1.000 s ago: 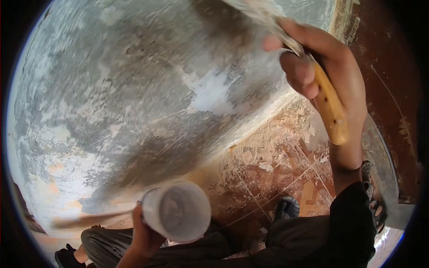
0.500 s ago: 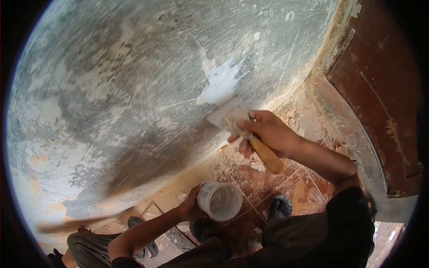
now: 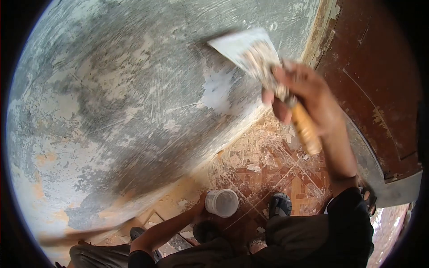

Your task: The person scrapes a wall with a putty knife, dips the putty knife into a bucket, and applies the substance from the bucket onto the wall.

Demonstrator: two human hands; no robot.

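My right hand is wrapped round a putty knife with a wide, pale-coated blade and a wooden handle. The blade is raised close to the grey, scraped wall; whether it touches is hard to tell. Just below the blade is a bright white patch of filler on the wall. Lower down, my left hand grips a white plastic tub by its side, with the mouth facing up. The inside of the tub looks whitish.
A red-brown wooden panel stands at the right, beside the wall's edge. Plaster crumbs litter the patterned floor. My shoe is on the floor. Another person's trouser leg shows at lower left.
My right hand has lifted the putty knife up and to the right, off the area below the white patch. The tub has shifted slightly and tilts less towards the camera.
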